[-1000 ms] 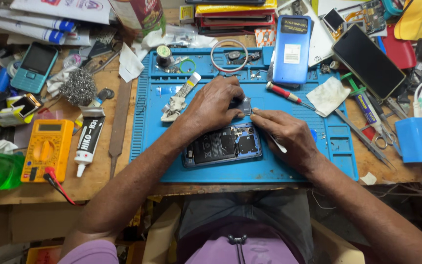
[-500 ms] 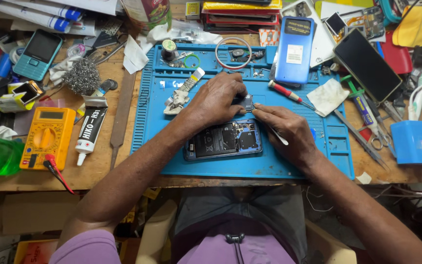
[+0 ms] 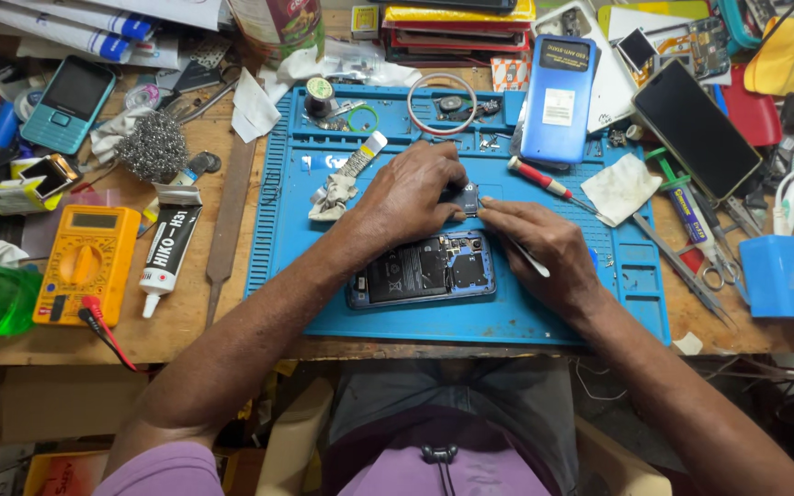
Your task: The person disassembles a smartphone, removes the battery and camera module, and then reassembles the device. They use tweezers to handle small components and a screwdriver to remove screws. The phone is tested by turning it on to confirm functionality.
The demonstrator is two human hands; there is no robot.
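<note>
Blue silicone work mat (image 3: 507,317) covers the middle of the wooden surface (image 3: 195,317) in the head view, and an opened smartphone (image 3: 423,269) lies on it just below frame centre, back cover off, dark battery and circuit board showing. Both hands meet just above the phone's upper right corner. The left hand (image 3: 413,190) comes in from the lower left, and its grip is pinched on a small dark component (image 3: 469,196). The right hand (image 3: 544,243) reaches in from the lower right, forefinger tip touching the same component, its grip closed around a thin pale tool (image 3: 533,260) whose end sticks out below the fingers.

A red-handled screwdriver (image 3: 539,179) lies on the mat just right of the hands, beside a white cloth (image 3: 619,188). A blue phone back cover (image 3: 558,99) rests at the mat's upper edge, and a dark phone (image 3: 697,129) lies at an angle at upper right. On the left side of the frame sit a yellow multimeter (image 3: 85,262), a white glue tube (image 3: 165,248), a ball of steel wool (image 3: 152,147) and a teal keypad phone (image 3: 68,101). A crumpled tube (image 3: 346,179) lies on the mat left of the left hand.
</note>
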